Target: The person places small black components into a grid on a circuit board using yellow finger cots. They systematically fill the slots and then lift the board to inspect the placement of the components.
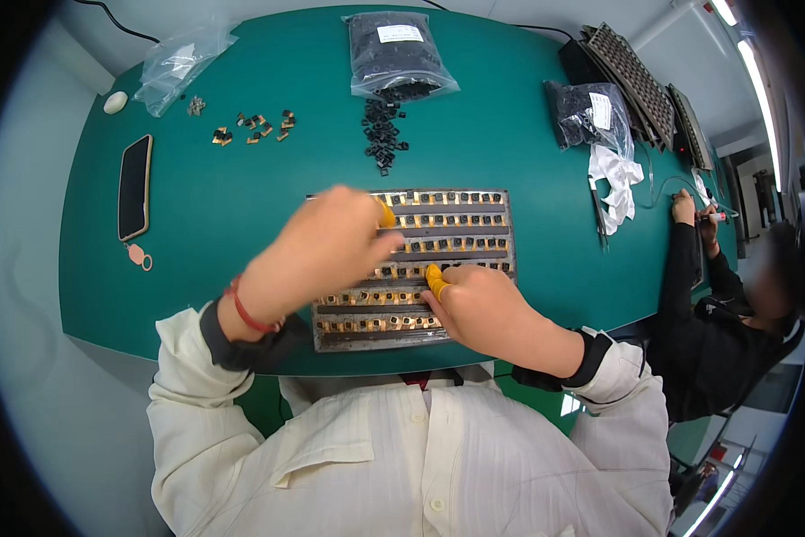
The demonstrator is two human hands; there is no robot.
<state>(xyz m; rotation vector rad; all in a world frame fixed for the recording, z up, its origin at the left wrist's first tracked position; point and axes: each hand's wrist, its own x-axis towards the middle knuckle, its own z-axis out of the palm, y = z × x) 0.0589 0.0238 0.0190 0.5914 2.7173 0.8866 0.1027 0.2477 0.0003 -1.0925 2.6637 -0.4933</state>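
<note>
Green bench (241,197) carries a slotted tray (501,201); phone (135,186) at nine o'clock, bagged parts (398,54) at twelve. Left hand (317,246) and right hand (483,309) hover over it, grip state unclear.

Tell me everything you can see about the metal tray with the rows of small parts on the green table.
The metal tray is a grey, worn-looking rectangular plate lying flat on the green table, right in front of the person. Slotted rows run across it, most holding small black-and-gold parts. The left hand hovers over its left side; the right hand, a yellow finger cot on its fingertip, rests on the lower rows.
</note>
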